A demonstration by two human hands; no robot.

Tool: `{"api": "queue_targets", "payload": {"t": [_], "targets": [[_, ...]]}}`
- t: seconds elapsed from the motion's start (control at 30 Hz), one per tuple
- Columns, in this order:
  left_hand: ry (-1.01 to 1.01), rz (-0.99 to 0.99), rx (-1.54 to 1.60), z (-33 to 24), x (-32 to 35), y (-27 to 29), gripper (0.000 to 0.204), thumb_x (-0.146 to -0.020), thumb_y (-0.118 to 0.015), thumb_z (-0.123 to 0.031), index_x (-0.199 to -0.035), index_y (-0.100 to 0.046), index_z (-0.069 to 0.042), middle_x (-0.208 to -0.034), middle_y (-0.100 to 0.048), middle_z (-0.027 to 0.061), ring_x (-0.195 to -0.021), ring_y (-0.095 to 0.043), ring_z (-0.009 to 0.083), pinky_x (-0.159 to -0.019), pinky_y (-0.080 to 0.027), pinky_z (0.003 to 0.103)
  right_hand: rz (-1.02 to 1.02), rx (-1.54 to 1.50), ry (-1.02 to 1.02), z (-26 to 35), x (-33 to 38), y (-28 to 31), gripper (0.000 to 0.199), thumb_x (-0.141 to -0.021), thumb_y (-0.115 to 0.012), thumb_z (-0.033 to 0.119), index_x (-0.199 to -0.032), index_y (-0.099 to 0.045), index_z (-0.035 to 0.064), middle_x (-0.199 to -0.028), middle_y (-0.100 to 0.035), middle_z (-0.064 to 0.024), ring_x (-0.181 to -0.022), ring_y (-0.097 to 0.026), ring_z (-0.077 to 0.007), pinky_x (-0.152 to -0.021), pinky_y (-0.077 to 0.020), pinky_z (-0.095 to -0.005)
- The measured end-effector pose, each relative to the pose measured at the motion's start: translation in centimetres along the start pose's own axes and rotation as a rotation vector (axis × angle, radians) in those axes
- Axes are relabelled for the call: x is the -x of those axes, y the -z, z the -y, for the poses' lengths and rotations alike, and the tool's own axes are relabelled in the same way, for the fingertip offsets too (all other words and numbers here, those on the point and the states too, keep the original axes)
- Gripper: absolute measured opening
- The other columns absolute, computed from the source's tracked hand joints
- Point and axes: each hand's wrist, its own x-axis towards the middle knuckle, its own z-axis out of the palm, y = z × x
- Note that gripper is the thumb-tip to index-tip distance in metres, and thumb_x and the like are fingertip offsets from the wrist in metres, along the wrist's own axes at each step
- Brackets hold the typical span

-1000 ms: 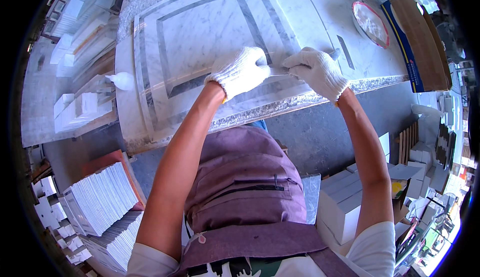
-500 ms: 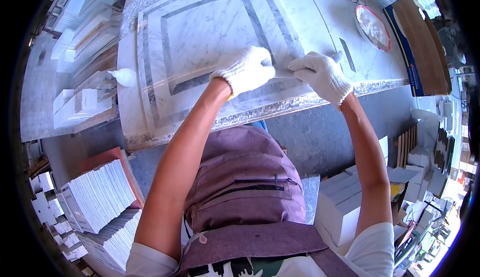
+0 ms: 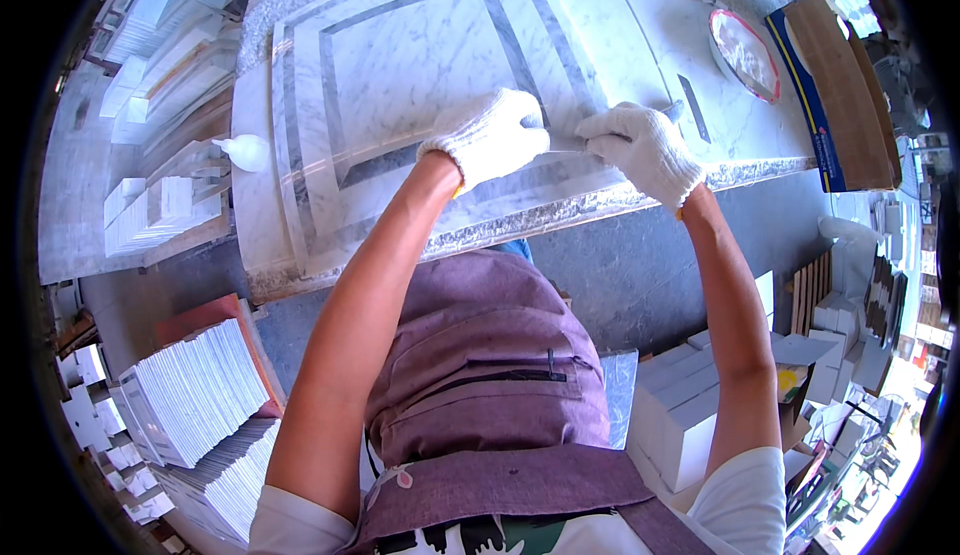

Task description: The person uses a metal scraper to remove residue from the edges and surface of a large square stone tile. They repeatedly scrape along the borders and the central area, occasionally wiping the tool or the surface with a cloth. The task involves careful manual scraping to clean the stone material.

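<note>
A white and grey marble panel (image 3: 420, 65) with darker grey bands set in it lies on the workbench. Above its near right corner are both my hands, in white knitted gloves. My left hand (image 3: 492, 140) is closed on one end of a thin pale strip (image 3: 566, 150). The strip's other end reaches the fingertips of my right hand (image 3: 645, 150), which is closed round a slim grey tool (image 3: 674, 111). Only the tool's end shows beyond the glove, so its kind is unclear. Right of that hand, a dark grey strip (image 3: 693, 108) lies on the pale slab.
A white squeeze bottle (image 3: 244, 152) lies left of the panel. At the right are a red-rimmed round dish (image 3: 745, 55) and a cardboard box (image 3: 840, 95). Stacked tiles (image 3: 195, 380) stand low left, white boxes (image 3: 680, 420) low right. The bench's front edge (image 3: 540, 217) runs below my hands.
Both hands keep almost the same place and grip, with the thin strip still between them. My left hand's fingers have shifted very slightly; the whole view has moved a little.
</note>
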Motion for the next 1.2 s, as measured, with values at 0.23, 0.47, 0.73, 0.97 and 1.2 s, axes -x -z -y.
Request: {"api": "queue_targets", "payload": {"t": [0.23, 0.47, 0.73, 0.97, 1.2], "targets": [[-0.026, 0.019, -0.031, -0.1, 0.0, 0.5, 0.034, -0.083, -0.064, -0.031, -0.098, -0.071, -0.001, -0.087, -0.069, 0.0161, -0.078, -0.064, 0.0241, -0.074, -0.050, 0.038, 0.016, -0.032, -0.037, 0.2, -0.1, 0.0, 0.024, -0.088, -0.066, 0.011, -0.109, -0.075, 0.0028, -0.101, -0.072, -0.0133, -0.091, -0.068, -0.0231, -0.084, -0.0520, -0.0325], [-0.074, 0.033, 0.062, 0.3, 0.3, 0.9, 0.030, -0.086, -0.064, -0.028, -0.096, -0.070, 0.000, -0.087, -0.069, 0.0143, -0.079, -0.063, 0.0220, -0.076, -0.049, 0.037, 0.063, -0.118, -0.020, 0.4, -0.2, 0.4, 0.028, -0.089, -0.064, 0.011, -0.114, -0.074, 0.0039, -0.105, -0.073, -0.0128, -0.090, -0.067, -0.0182, -0.083, -0.0515, -0.0297], [-0.207, -0.014, 0.062, -3.2, 1.0, 1.9, 0.024, -0.091, -0.067, -0.027, -0.100, -0.067, -0.004, -0.089, -0.068, 0.0116, -0.080, -0.062, 0.0216, -0.076, -0.050, 0.037, -0.050, -0.140, -0.056, 1.7, 1.9, 2.9, 0.025, -0.089, -0.063, 0.010, -0.110, -0.072, -0.0006, -0.086, -0.070, -0.0091, -0.074, -0.062, -0.0137, -0.069, -0.0503, -0.0287], [-0.555, -0.504, -0.283, -1.0, 2.0, -4.2, 0.028, -0.090, -0.069, -0.031, -0.106, -0.065, -0.009, -0.094, -0.067, 0.0109, -0.089, -0.065, 0.0285, -0.079, -0.053, 0.038, -0.465, -0.550, -0.286, -1.2, 8.4, 0.8, 0.016, -0.094, -0.064, 0.010, -0.104, -0.071, -0.0008, -0.070, -0.059, -0.0006, -0.058, -0.049, -0.0057, -0.052, -0.0383, -0.0225], [-0.635, -0.081, 0.191, -2.6, 8.7, -6.0, 0.027, -0.084, -0.075, -0.021, -0.109, -0.069, -0.011, -0.117, -0.068, 0.0065, -0.111, -0.063, 0.0284, -0.098, -0.051, 0.042, -0.516, -0.654, -0.338, 0.7, 7.8, -2.8, 0.015, -0.094, -0.065, 0.008, -0.104, -0.070, -0.0021, -0.074, -0.061, -0.0008, -0.059, -0.050, -0.0053, -0.052, -0.0390, -0.0214]]}}
